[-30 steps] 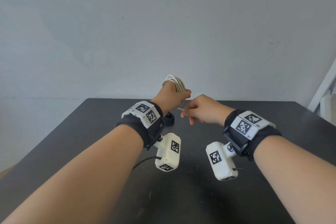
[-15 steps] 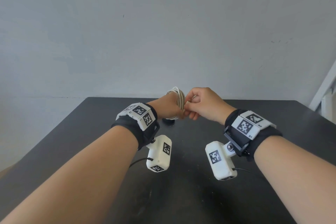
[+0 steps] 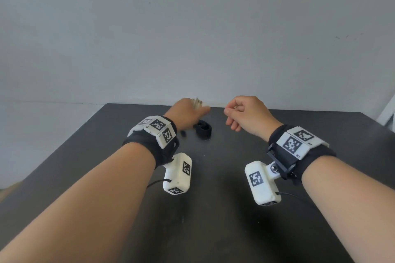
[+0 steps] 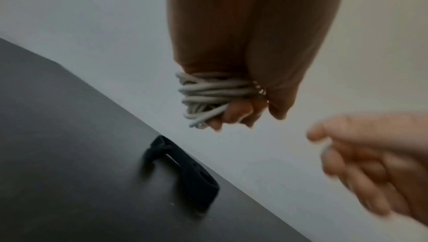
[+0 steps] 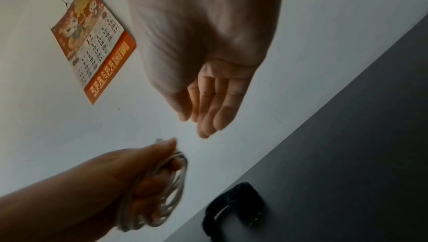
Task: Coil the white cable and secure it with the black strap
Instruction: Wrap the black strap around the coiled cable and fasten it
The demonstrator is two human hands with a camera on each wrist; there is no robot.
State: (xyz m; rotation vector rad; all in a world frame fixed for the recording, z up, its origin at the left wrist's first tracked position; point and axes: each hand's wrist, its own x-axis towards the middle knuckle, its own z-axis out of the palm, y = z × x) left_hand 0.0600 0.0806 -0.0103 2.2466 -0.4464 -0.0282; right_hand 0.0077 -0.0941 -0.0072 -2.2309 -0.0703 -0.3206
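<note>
The white cable (image 4: 213, 94) is wound in several loops round the fingers of my left hand (image 4: 236, 116), which grips the coil above the table's far edge. In the head view only a bit of the cable (image 3: 197, 101) shows above my left hand (image 3: 190, 111). My right hand (image 3: 241, 113) hovers a short way to the right, apart from the coil, loosely curled and holding nothing; the right wrist view shows its fingers (image 5: 208, 110) relaxed and empty. The black strap (image 3: 204, 129) lies rolled on the table just below and between the hands, also seen as the strap (image 5: 234, 207), untouched.
The dark table (image 3: 213, 220) stands against a grey wall. A small black speck lies left of the strap. An orange calendar (image 5: 92, 42) hangs on the wall. A white frame shows at the far right edge.
My right hand has let go of the cable end and drawn away to the right. My left hand has shifted slightly left with the coil, uncovering the strap.
</note>
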